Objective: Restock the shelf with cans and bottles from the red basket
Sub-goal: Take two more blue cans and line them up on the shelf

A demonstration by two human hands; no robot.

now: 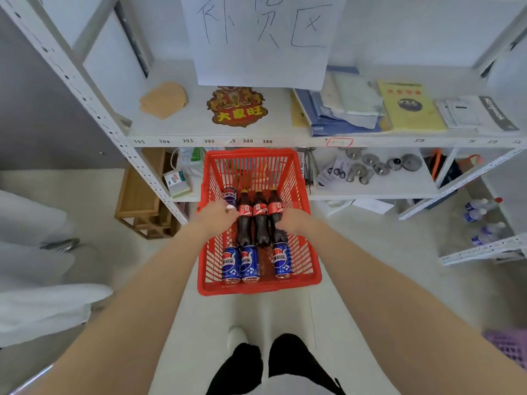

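Note:
A red basket (306, 212) stands on the floor in front of the white shelf (285, 141). Three cola bottles (259, 220) lie side by side in its middle. Three blue cans (249, 262) lie in a row at its near end. One more blue can (229, 195) lies at the far left. My left hand (215, 216) reaches into the basket and grips that far-left can; its fingers hide the can's lower part. My right hand (292, 222) curls around the rightmost bottle (275, 208).
The upper shelf board holds a tan cloth (164, 99), a gold-red sticker (236, 106), blue folders and a yellow booklet (407, 106). A paper sign (262, 38) hangs above. Metal parts (379, 165) lie on the lower board. A wooden crate (142, 201) stands left. Water bottles (482, 212) lie right.

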